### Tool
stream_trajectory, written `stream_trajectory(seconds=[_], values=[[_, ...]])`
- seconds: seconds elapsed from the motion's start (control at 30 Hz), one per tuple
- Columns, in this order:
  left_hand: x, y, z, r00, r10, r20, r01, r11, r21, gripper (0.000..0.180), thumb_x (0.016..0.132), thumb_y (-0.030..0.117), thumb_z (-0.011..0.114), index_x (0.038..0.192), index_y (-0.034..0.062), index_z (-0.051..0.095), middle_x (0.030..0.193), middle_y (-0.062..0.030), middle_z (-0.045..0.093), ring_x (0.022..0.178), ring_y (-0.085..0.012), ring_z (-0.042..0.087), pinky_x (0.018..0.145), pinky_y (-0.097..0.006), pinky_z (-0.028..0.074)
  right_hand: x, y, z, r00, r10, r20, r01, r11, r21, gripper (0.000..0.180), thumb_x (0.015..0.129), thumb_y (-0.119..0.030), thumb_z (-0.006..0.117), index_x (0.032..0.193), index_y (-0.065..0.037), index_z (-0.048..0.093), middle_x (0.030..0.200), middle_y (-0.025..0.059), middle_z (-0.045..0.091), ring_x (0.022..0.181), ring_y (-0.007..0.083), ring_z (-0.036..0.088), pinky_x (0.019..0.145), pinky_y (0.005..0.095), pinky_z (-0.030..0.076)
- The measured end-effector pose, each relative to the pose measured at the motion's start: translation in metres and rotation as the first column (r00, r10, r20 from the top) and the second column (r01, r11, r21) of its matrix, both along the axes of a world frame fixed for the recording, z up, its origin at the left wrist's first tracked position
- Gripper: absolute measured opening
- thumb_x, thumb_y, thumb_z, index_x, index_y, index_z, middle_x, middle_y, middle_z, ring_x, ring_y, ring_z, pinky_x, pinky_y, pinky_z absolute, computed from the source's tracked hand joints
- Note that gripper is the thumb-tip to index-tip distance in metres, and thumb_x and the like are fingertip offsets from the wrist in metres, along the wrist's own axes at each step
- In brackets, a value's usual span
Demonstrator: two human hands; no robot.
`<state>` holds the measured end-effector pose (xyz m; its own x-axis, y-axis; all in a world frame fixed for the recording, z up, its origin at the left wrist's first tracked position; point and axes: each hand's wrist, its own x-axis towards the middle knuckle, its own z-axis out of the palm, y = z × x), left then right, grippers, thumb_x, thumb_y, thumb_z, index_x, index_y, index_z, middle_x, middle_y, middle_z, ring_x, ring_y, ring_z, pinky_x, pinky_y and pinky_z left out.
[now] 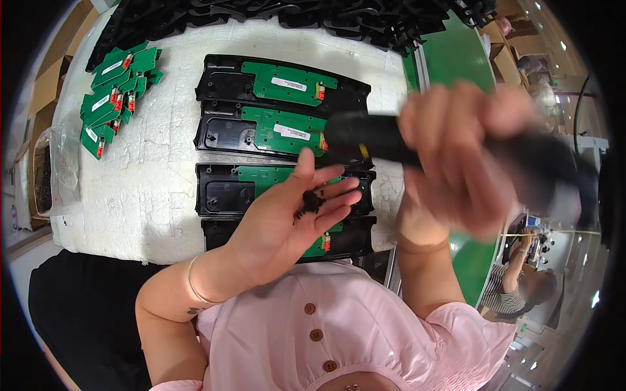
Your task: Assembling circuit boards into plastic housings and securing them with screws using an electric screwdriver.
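My left hand (pixel 277 225) is palm up with its fingers spread, and a small heap of black screws (pixel 311 202) lies on it. It hovers over the lower black plastic housings. My right hand (pixel 456 156), smeared by motion, is wrapped round a black cylindrical electric screwdriver (pixel 381 138), whose front end points left over the housings. Several black housings (pixel 225 78) lie in a column, each with a green circuit board (pixel 287 83) bearing a white label and an orange-red connector. The left hand and the screwdriver cover parts of the boards.
Loose green circuit boards (pixel 107 98) are piled at the far left of the white foam surface (pixel 143 195). Stacked black plastic parts (pixel 280 16) line the back. A clear plastic bag (pixel 64 166) sits at the left edge. Off to the right, another person (pixel 515 280) sits farther away.
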<state>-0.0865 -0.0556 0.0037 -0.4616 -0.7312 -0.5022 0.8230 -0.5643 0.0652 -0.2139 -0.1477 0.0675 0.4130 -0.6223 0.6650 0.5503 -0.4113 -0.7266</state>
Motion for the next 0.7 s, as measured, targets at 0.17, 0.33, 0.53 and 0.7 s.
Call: stream_trajectory(seconds=[0.17, 0.33, 0.53, 0.7], values=[[0.005, 0.007, -0.015, 0.996, -0.051, 0.067, 0.060, 0.988, -0.143, 0.039, 0.094, 0.023, 0.039, 0.117, -0.0088, 0.043, 0.114, -0.0203, 0.050, 0.107, -0.0273, 0.052, 0.094, -0.031, 0.043, 0.012, -0.035, -0.024, 0.969, -0.199, -0.144, 0.229, 0.942, 0.245, 0.019, 0.069, -0.004, 0.046, 0.087, -0.001, 0.047, 0.060, 0.0036, 0.042, 0.050, 0.0134, 0.038, 0.055, 0.0306, 0.035], [0.009, 0.009, -0.016, 0.973, -0.107, 0.204, 0.152, 0.964, -0.219, 0.026, 0.090, 0.011, 0.047, 0.112, -0.0030, 0.049, 0.097, -0.0140, 0.059, 0.092, -0.0228, 0.060, 0.080, -0.027, 0.051, 0.013, -0.041, -0.028, 0.968, -0.194, -0.160, 0.233, 0.933, 0.275, 0.018, 0.069, -0.004, 0.047, 0.087, -0.002, 0.048, 0.060, 0.0037, 0.044, 0.050, 0.0139, 0.039, 0.054, 0.0306, 0.035], [0.013, 0.008, -0.016, 0.969, -0.125, 0.211, 0.177, 0.952, -0.248, 0.017, 0.088, 0.010, 0.052, 0.102, 0.0008, 0.055, 0.093, -0.0114, 0.060, 0.086, -0.0181, 0.061, 0.075, -0.025, 0.053, 0.019, -0.050, -0.028, 0.965, -0.141, -0.219, 0.199, 0.942, 0.269, 0.015, 0.069, -0.004, 0.048, 0.084, -0.003, 0.047, 0.058, 0.0047, 0.043, 0.049, 0.0138, 0.039, 0.053, 0.0297, 0.035], [0.013, 0.006, -0.011, 0.967, -0.074, 0.246, 0.126, 0.971, -0.205, 0.017, 0.087, 0.008, 0.053, 0.101, 0.0012, 0.056, 0.093, -0.0095, 0.061, 0.082, -0.0159, 0.061, 0.073, -0.024, 0.052, 0.024, -0.052, -0.026, 0.958, -0.115, -0.264, 0.177, 0.958, 0.227, 0.013, 0.067, -0.003, 0.050, 0.080, -0.003, 0.047, 0.057, 0.0060, 0.044, 0.048, 0.0138, 0.039, 0.052, 0.0296, 0.035]])
